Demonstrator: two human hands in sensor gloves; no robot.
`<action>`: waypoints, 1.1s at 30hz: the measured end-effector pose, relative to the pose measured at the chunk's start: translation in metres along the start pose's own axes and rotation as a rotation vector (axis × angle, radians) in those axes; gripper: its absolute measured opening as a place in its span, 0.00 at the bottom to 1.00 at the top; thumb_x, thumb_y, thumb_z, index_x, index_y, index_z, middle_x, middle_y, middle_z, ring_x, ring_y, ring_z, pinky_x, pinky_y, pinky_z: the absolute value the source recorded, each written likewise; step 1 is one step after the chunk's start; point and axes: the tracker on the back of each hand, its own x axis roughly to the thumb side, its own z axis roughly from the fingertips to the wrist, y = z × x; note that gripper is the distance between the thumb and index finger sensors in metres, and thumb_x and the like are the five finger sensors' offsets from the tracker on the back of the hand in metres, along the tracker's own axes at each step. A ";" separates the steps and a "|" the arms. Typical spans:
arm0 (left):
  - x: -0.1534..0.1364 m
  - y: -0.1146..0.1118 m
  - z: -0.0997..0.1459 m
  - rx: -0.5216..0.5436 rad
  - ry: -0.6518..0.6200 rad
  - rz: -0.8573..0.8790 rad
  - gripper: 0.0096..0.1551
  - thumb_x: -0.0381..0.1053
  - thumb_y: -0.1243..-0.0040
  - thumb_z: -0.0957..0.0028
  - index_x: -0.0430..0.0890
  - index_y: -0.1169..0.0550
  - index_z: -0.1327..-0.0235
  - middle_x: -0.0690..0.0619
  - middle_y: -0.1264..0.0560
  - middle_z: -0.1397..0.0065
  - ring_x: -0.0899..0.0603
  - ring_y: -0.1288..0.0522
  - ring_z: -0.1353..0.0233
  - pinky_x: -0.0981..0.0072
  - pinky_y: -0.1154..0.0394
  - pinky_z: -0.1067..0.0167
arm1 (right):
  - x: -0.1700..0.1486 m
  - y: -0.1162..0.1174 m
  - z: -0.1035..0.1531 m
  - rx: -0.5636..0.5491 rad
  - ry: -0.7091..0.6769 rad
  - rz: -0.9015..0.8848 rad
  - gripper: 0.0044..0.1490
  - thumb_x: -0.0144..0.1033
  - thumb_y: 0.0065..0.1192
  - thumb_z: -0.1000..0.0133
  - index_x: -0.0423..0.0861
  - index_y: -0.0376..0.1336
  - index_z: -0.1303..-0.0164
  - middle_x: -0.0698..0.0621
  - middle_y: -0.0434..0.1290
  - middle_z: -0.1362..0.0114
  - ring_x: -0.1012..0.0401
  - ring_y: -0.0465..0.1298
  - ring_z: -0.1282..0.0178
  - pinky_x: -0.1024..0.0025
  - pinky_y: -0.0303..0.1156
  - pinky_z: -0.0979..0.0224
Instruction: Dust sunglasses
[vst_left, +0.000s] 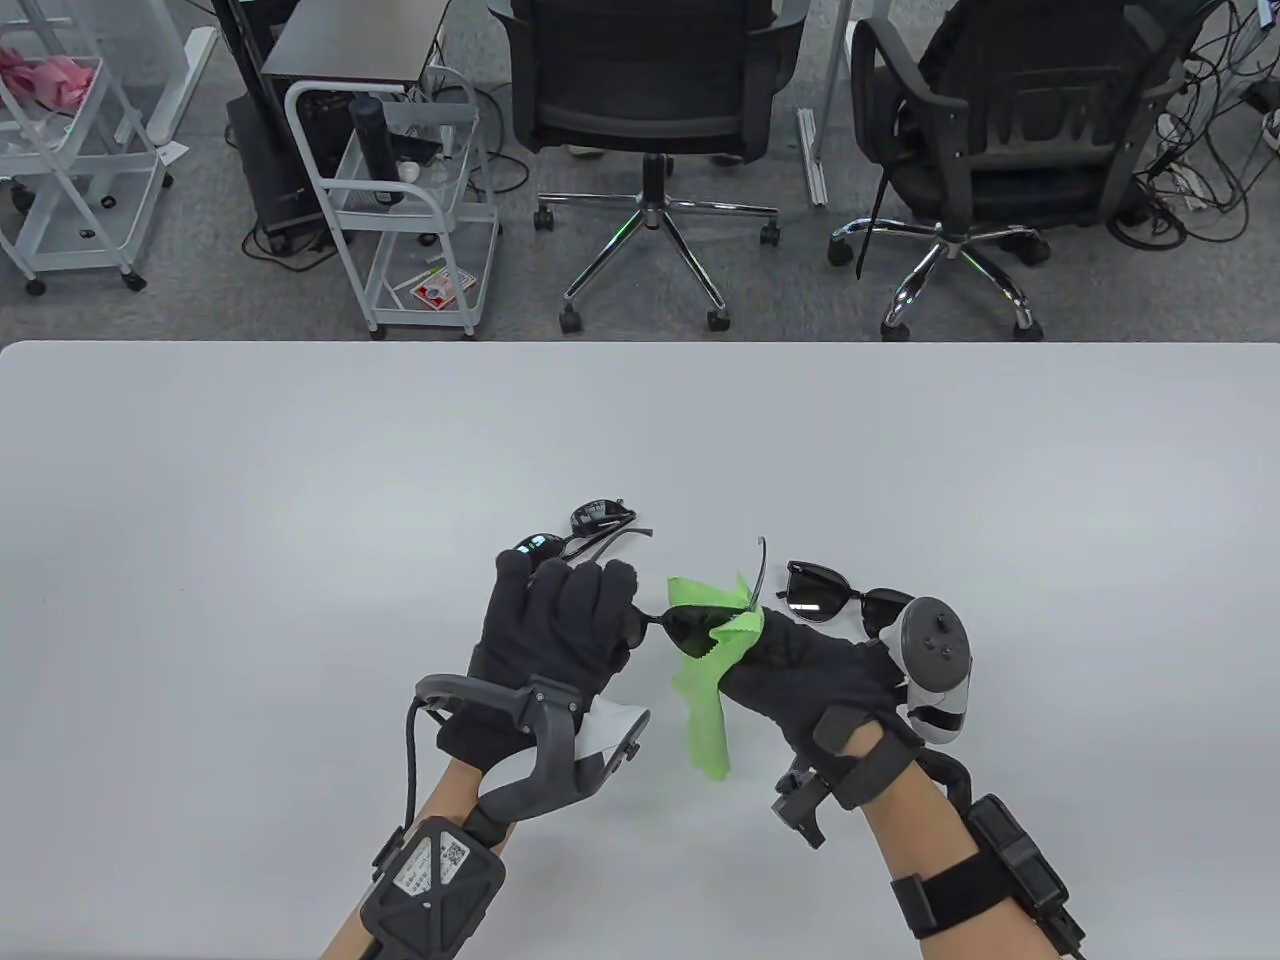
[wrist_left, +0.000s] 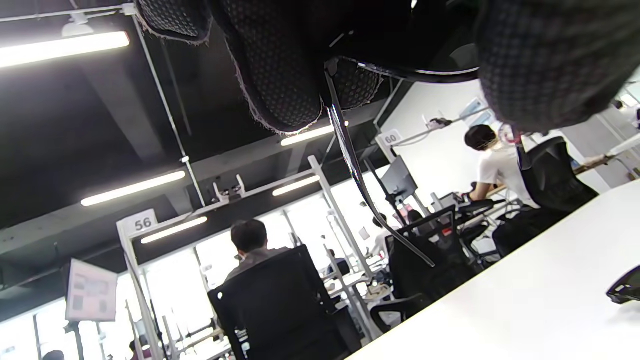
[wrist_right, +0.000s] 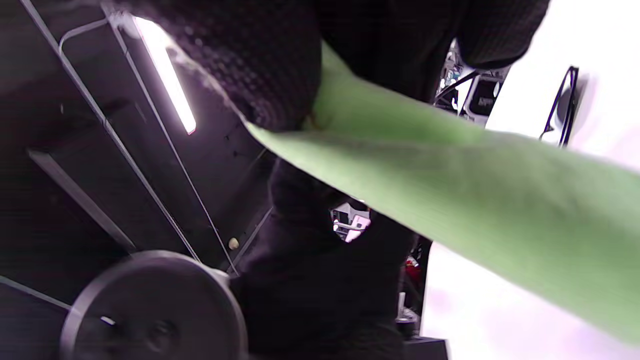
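My left hand (vst_left: 596, 603) grips one end of a dark pair of sunglasses (vst_left: 693, 629), held above the table in the table view. Its free temple arm (vst_left: 761, 570) sticks up. My right hand (vst_left: 748, 640) pinches a bright green cloth (vst_left: 708, 700) over the right lens, and the cloth's tail hangs down. In the left wrist view the gloved fingers (wrist_left: 280, 65) hold the frame while a temple arm (wrist_left: 352, 165) hangs down. The green cloth (wrist_right: 450, 200) fills the right wrist view under my fingers (wrist_right: 260, 60).
A second black pair of sunglasses (vst_left: 838, 596) lies on the white table (vst_left: 250, 500) just beyond my right hand. A third pair (vst_left: 598, 520) lies behind my left hand. Office chairs (vst_left: 650, 110) and wire carts (vst_left: 410, 200) stand past the far edge.
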 end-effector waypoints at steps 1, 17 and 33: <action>0.002 0.000 0.000 -0.001 0.001 0.007 0.56 0.77 0.32 0.72 0.60 0.37 0.28 0.65 0.26 0.32 0.52 0.19 0.32 0.44 0.37 0.24 | 0.003 0.001 0.002 -0.053 -0.009 0.036 0.36 0.33 0.79 0.53 0.45 0.67 0.34 0.47 0.77 0.32 0.49 0.81 0.36 0.42 0.70 0.31; 0.017 0.008 -0.002 0.032 -0.023 0.009 0.56 0.79 0.32 0.72 0.58 0.34 0.28 0.64 0.23 0.35 0.52 0.18 0.33 0.44 0.36 0.25 | -0.001 0.016 0.004 -0.319 0.039 -0.205 0.29 0.33 0.74 0.51 0.48 0.68 0.39 0.52 0.78 0.35 0.52 0.80 0.36 0.42 0.69 0.30; 0.017 0.009 -0.002 0.027 -0.028 0.051 0.56 0.79 0.31 0.73 0.58 0.33 0.29 0.65 0.22 0.37 0.52 0.17 0.34 0.44 0.35 0.25 | -0.005 0.013 -0.001 -0.272 0.024 -0.221 0.29 0.35 0.75 0.51 0.48 0.68 0.38 0.53 0.79 0.36 0.52 0.81 0.37 0.42 0.69 0.30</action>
